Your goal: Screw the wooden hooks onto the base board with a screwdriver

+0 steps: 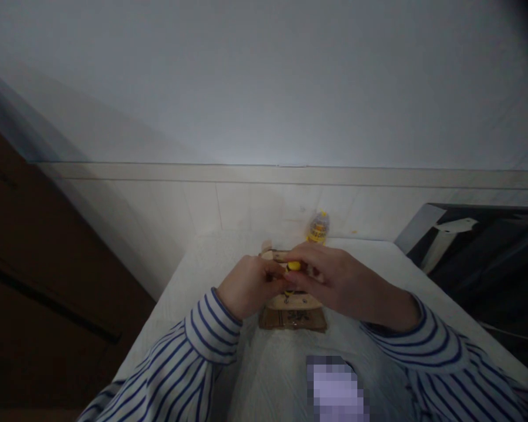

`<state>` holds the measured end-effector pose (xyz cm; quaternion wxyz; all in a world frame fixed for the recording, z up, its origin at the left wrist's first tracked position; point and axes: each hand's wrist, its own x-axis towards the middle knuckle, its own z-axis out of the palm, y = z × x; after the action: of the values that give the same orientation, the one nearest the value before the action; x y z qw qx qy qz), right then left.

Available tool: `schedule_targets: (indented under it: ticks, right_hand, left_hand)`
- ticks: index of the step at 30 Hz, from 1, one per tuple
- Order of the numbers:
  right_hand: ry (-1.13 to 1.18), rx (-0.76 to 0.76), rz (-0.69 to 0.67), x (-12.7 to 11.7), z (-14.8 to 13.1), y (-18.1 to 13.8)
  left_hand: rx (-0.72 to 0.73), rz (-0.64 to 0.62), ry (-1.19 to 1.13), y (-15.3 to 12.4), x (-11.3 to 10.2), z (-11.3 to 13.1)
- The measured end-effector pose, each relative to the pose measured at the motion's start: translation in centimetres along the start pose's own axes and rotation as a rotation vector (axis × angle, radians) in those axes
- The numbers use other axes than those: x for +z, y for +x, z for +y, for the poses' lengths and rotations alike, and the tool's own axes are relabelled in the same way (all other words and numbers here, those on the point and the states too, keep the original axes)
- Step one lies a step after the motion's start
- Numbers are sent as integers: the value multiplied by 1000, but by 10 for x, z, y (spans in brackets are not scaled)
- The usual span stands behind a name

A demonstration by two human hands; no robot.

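Observation:
A small light-wood model stands on a brown base on the white table. My left hand and my right hand meet over its top, fingers closed in a pinch. Between the fingertips sits a small yellow round piece, touching the model's upper part. Both hands hide most of the model's top. Both sleeves are white with blue stripes.
A small clear capsule with a yellow bottom stands behind the model near the wall. A dark screen lies tilted at the right. A brown door or cabinet fills the left side. A blurred patch sits near the front edge.

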<state>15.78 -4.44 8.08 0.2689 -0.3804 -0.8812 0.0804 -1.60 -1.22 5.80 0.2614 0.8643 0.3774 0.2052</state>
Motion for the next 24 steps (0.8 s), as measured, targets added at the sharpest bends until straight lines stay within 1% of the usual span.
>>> schedule_targets:
  ticks: [3,7,12,20,22,24]
  right_hand:
    - [122,-15,-45,-1,3,-1]
    - [192,-26,-40,-1,5,-1]
    - [134,-13,-29,0,6,0]
    - [44,-4,49,1,5,0]
    - [34,5,49,1,4,0]
    - [32,13,46,1,4,1]
  left_hand:
    - [4,-13,-21,-1,1,-2]
    - [10,-25,-47,-1,3,-4]
    - [20,-27,-44,-1,3,-3]
    - [81,-94,-115,-1,0,0]
    - [83,-94,-129,-1,1,0]
    - [59,-67,-118,-1,2,-1]
